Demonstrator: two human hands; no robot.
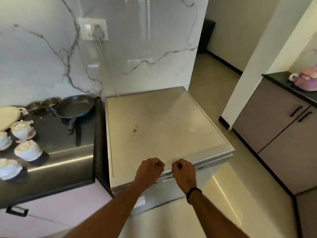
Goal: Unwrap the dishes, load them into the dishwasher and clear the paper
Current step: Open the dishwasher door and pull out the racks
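The silver dishwasher (154,124) stands below me, its flat top facing the camera and its door closed. Both hands are at the top front edge of the door. My left hand (149,170) and my right hand (184,172) have their fingers curled over the door's handle strip (167,172), side by side. On the dark counter to the left stand several white cups (28,150), upside down, and a cream plate (7,117) leans at the far left. No wrapping paper is in view.
A dark frying pan (75,108) and steel bowls (42,104) sit at the back of the counter (68,158). A cable runs from the wall socket (93,29) behind the dishwasher. Grey cabinets (277,134) line the right, with tiled floor between.
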